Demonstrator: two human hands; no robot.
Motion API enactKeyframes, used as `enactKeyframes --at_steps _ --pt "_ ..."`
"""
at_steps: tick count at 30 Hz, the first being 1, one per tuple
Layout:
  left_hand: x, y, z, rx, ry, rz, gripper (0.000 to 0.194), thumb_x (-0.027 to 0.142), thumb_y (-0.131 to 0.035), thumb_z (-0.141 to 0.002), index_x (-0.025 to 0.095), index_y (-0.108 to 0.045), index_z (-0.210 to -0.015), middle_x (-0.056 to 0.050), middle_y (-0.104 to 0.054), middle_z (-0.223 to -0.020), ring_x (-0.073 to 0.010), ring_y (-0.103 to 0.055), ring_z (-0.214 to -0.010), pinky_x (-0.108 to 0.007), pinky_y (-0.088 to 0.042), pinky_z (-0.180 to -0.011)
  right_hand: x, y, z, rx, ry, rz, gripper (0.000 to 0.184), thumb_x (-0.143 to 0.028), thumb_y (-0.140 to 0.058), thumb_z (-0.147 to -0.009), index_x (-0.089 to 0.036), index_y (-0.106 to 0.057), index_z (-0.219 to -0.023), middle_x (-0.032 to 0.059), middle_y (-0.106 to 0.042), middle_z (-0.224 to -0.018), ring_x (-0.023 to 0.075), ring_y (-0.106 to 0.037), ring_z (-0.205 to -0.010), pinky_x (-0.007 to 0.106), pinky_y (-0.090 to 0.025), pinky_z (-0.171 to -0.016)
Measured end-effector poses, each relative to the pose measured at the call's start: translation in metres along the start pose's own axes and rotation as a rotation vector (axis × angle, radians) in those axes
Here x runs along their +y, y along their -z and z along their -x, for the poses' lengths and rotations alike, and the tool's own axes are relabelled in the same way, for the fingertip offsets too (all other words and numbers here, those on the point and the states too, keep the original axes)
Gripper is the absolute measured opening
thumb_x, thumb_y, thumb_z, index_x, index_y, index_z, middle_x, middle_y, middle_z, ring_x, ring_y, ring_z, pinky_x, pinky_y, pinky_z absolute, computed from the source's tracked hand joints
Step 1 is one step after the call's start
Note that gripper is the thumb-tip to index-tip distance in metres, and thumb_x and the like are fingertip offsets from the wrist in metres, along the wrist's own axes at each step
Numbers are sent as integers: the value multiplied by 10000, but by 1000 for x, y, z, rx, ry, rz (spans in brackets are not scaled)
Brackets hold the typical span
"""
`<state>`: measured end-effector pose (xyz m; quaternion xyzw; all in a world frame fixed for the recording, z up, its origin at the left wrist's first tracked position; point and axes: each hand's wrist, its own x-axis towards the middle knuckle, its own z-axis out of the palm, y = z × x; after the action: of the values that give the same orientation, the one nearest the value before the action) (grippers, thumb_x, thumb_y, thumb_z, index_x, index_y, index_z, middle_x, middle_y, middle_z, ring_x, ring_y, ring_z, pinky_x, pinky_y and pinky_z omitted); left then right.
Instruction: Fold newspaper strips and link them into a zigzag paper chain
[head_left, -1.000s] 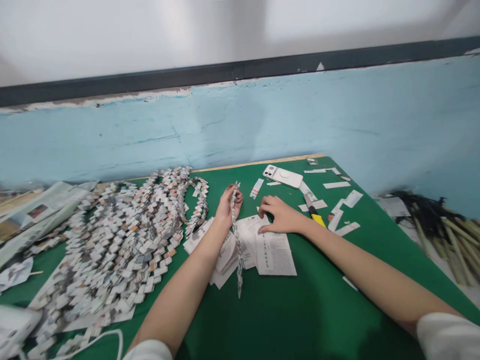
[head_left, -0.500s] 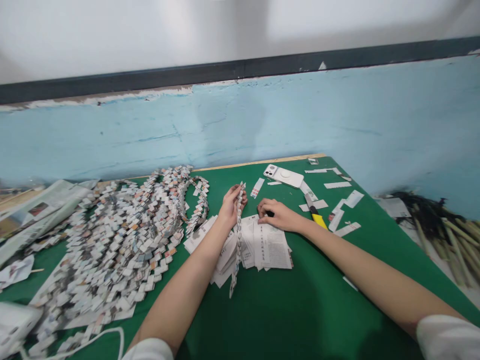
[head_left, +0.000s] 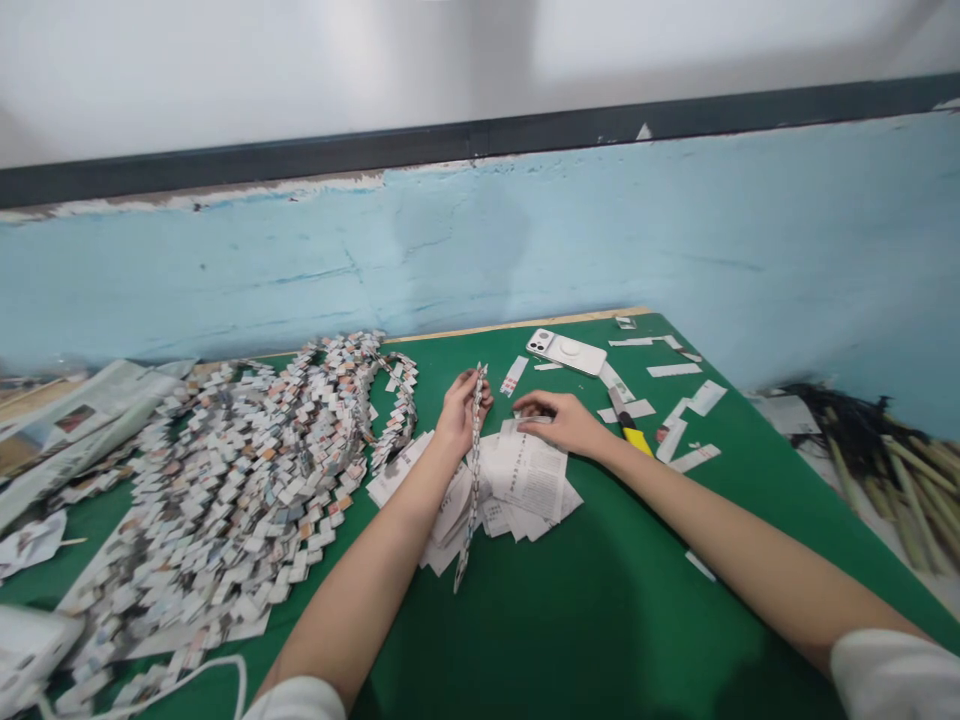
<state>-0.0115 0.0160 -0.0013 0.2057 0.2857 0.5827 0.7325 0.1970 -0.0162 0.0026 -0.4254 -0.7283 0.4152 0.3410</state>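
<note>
Pinching paper chain (head_left: 475,460) w/ L hand (head_left: 457,412), grip closed, R hand (head_left: 568,422) grip half-curled at printed shts (head_left: 534,478), hold unclear.

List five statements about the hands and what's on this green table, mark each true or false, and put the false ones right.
1. The left hand holds a folded-paper chain. True.
2. The white phone lies on the heap of folded paper. False: it lies toward the far edge of the table, well apart from the heap.
3. The right hand is at the printed sheets. True.
4. The right hand grips the yellow-handled cutter. False: the cutter lies by the right forearm.
5. The heap is left of both hands. True.
</note>
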Motion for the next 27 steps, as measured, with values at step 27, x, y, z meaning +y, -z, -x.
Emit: enactKeyframes --at_steps 27 --pt "-12 3 -3 98 -124 -221 465 294 -869 -696 217 -591 -1061 -16 -706 -847 -110 -635 -674 -229 -488 -650 10 21 -6 942 2 9 378 -600 -521 -967 -223 -542 -960 43 -604 -856 222 -577 -802 326 -479 -740"
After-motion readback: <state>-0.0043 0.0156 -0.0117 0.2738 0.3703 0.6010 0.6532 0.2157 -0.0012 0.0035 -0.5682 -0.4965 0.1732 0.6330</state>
